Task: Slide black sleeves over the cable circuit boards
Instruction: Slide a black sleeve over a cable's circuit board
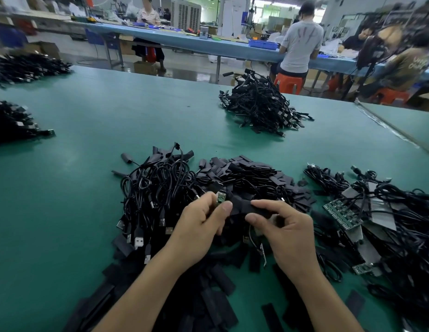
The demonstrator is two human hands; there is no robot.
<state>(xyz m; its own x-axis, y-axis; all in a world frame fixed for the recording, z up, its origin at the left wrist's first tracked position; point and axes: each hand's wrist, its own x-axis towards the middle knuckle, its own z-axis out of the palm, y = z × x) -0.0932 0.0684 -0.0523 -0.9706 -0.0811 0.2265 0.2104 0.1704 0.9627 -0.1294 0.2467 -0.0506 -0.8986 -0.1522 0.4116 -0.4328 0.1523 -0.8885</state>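
Observation:
My left hand [199, 226] pinches a small green circuit board [220, 197] on the end of a black cable, just above the near pile. My right hand [284, 226] pinches a flat black sleeve [241, 207] between thumb and forefinger, its left end next to the board. Whether the board is inside the sleeve I cannot tell. Under my hands lies a heap of loose black sleeves [251, 176]. Left of it sits a tangle of black USB cables [156, 188].
Cables with bare green boards [341, 213] lie at the right. A further cable pile [259, 104] sits mid-table, and two more piles [14, 121] at the left edge. Flat sleeves [208, 295] lie near the green table's [89, 140] front. People work at benches behind.

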